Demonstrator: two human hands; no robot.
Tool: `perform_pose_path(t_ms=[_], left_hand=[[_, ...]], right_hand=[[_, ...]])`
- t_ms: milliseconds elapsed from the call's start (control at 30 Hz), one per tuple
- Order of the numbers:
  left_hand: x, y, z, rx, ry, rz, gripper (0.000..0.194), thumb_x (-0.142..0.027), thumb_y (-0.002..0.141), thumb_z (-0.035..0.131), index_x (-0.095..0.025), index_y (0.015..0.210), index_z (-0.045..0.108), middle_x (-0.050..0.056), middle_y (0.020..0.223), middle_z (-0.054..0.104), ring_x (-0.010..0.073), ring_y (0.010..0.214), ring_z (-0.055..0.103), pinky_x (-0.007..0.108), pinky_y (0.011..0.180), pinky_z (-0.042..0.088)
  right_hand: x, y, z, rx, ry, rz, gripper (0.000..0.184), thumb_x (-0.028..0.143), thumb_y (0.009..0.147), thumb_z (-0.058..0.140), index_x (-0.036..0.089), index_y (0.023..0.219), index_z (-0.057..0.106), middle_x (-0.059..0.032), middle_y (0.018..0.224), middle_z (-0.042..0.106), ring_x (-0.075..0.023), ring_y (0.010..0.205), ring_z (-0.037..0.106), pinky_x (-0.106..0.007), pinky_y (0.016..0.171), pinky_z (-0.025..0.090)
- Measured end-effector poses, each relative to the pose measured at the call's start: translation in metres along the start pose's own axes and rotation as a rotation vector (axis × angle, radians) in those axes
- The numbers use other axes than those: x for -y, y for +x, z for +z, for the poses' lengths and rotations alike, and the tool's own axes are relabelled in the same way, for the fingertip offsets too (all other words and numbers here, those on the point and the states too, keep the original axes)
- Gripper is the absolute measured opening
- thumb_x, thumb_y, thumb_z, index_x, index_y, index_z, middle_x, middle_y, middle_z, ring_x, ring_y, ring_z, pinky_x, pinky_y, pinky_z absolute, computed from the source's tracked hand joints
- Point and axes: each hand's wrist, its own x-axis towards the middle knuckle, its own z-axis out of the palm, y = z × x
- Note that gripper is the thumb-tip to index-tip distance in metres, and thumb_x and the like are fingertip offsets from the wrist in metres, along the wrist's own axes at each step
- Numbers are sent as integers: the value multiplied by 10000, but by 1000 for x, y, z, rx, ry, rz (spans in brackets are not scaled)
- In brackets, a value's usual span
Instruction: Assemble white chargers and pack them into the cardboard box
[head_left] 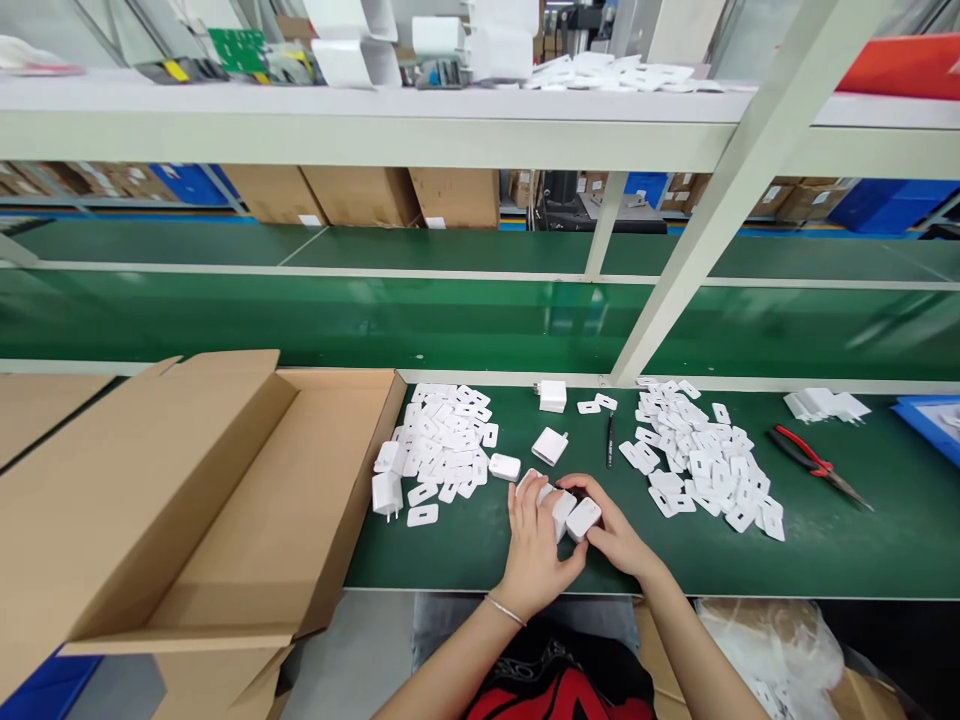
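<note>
Near the front edge of the green work surface, my left hand (535, 548) curves over a few white plug chargers (564, 508), its fingers laid across them and partly hiding them. From the other side my right hand (616, 535) closes on the same group, with thumb and fingers against the nearest white charger (584, 519). Just beyond my hands lie another white charger (550, 446) with its prongs showing and a blank-faced one (505, 467). To the left spreads a heap of flat white plates (446, 440) with slots; a similar heap (701, 455) lies to the right.
An open cardboard box (247, 520) stands at the left. Red-handled pliers (817, 465), a black pen-like tool (610, 440) and several chargers (825, 404) lie on the surface. A slanted white post (712, 240) rises to a shelf (375, 130) overhead. A green conveyor belt (337, 315) runs behind.
</note>
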Motion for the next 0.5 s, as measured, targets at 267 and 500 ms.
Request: perform_pose_path(t_ms=[267, 500], left_hand=[[8, -7, -5, 97, 98, 101, 762, -254, 876, 700, -131, 1559, 383, 269, 1604, 457, 440, 1588, 309, 714, 1264, 219], [1, -16, -27, 173, 124, 74, 868, -151, 854, 617, -180, 1650, 270, 204, 1700, 331, 397, 1617, 243, 645, 1285, 243]], right_hand=[[11, -15, 9, -105, -409, 62, 336, 77, 832, 492, 222, 1119, 590, -63, 1078, 635, -214, 854, 609, -371, 780, 522], [14, -38, 21, -230, -477, 116, 500, 116, 862, 449, 213, 1346, 531, -102, 1256, 625, -206, 984, 663, -375, 897, 569]])
